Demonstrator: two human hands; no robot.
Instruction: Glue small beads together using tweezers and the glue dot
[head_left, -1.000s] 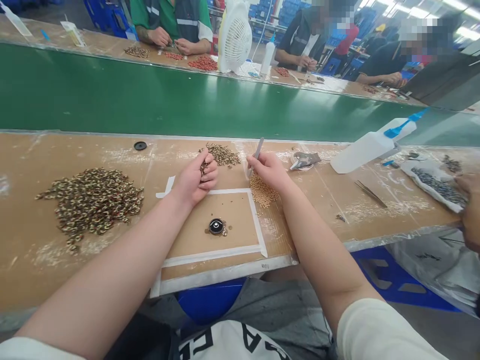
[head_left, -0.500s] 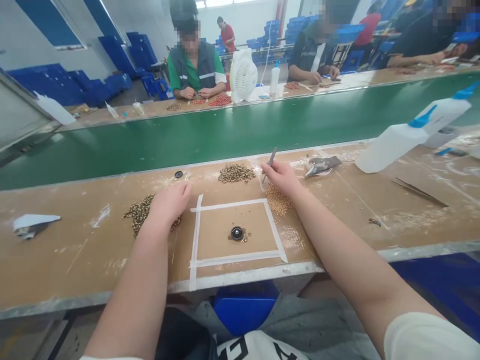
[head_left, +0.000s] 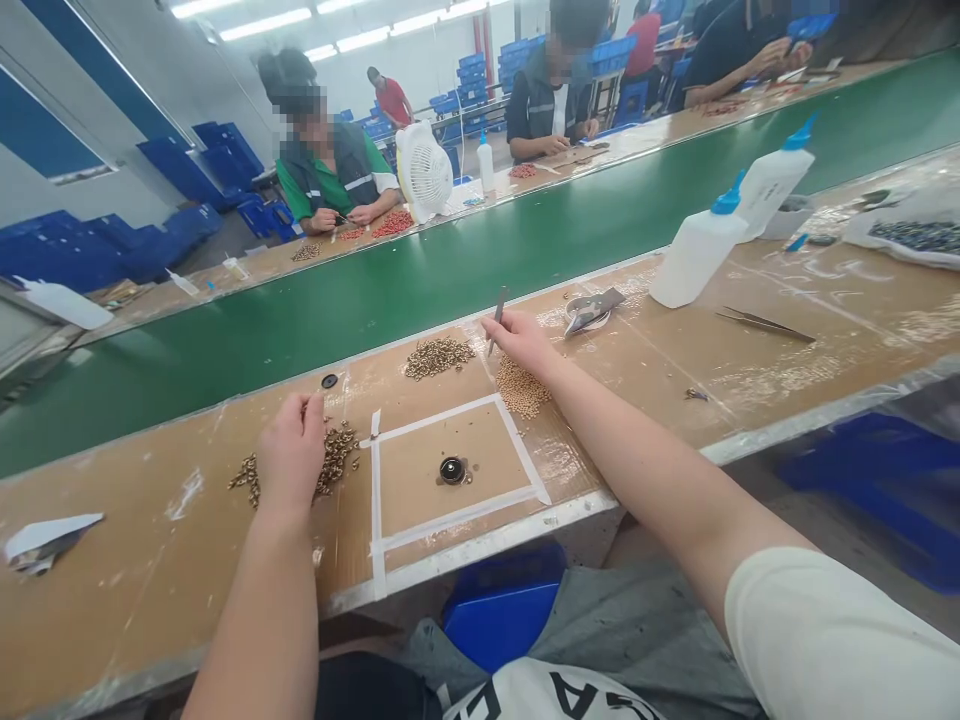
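My right hand is closed around a pair of tweezers, held upright at the far edge of a pile of small tan beads. Over a pile of dark brass-coloured small parts is my left hand, its fingers pinched together; whatever is between them is hidden. A round black disc-shaped piece with a shiny centre lies inside a white tape frame. A smaller black disc rests beyond my left hand. Another heap of brass-coloured parts sits between my hands, farther back.
A green conveyor belt runs behind the table. White bottles with blue caps stand at right, near a second pair of tweezers. A tape roll and a folded paper piece lie about. Co-workers sit across the belt.
My head view has tilted and turned to the right. My left hand has drawn back a little over the brass pile. My right hand keeps the tweezers by the beads.
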